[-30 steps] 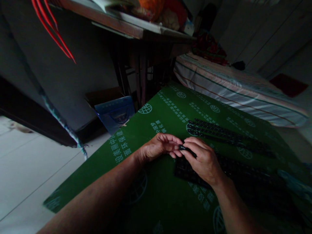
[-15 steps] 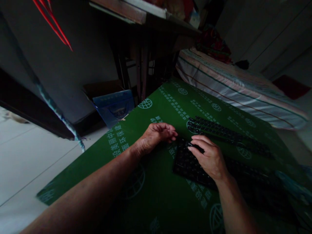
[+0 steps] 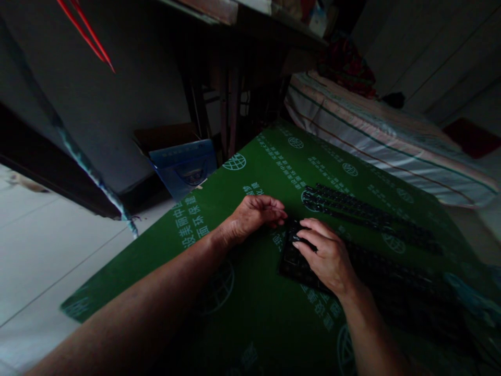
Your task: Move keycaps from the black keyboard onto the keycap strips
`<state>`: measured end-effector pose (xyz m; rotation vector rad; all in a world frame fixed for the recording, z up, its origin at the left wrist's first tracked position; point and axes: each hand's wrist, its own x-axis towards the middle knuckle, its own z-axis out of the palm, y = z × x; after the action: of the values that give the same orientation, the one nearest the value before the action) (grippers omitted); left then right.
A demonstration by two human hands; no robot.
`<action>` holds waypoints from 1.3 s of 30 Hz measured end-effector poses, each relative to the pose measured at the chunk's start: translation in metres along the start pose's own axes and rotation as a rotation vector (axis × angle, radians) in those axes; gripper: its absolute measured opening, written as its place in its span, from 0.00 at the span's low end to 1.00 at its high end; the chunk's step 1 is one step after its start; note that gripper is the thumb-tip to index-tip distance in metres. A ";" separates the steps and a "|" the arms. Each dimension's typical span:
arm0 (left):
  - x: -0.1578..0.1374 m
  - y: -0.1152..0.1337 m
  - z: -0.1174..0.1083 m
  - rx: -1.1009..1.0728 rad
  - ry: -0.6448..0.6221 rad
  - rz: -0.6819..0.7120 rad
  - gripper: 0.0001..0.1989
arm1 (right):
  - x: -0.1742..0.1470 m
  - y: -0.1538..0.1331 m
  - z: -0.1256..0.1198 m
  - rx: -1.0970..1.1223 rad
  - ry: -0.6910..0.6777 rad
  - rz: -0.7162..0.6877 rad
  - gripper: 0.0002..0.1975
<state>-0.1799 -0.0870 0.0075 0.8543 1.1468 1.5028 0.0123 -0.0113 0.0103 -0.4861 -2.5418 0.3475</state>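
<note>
A black computer keyboard [image 3: 291,256] lies on the green printed board [image 3: 258,292], its right part in deep shadow. My right hand [image 3: 324,253] is over the keyboard's left end, thumb and fingers pinched round what looks like a small black keycap [image 3: 294,235], right at the keys. Just off the keyboard's upper left corner is my left hand [image 3: 258,213], its fingers curled and pressed together; what they hold, if anything, is hidden. Beyond the keyboard, several rows of black keycaps [image 3: 352,206] are lined up on the board.
A blue bag [image 3: 183,164] stands on the floor past the board's left edge. A dark table [image 3: 250,36] rises behind it, and a mattress [image 3: 376,136] is at the back right. A bluish bundle [image 3: 469,297] lies right of the keyboard. A cloth-wrapped pole [image 3: 82,162] slants at left.
My right hand has moved a little left and down to the keyboard's left end, fingertips now at the keys. My left hand has barely moved. The view has shifted slightly.
</note>
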 end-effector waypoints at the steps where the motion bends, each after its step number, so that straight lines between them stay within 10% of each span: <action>1: 0.000 0.000 0.000 0.003 -0.005 0.000 0.09 | 0.000 0.000 0.000 -0.008 -0.003 -0.003 0.06; 39: 0.001 -0.003 -0.002 0.082 -0.130 -0.018 0.11 | 0.004 -0.007 -0.003 -0.034 -0.070 0.013 0.06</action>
<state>-0.1811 -0.0861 0.0038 0.9806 1.1231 1.3732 0.0089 -0.0149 0.0173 -0.5127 -2.6174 0.3316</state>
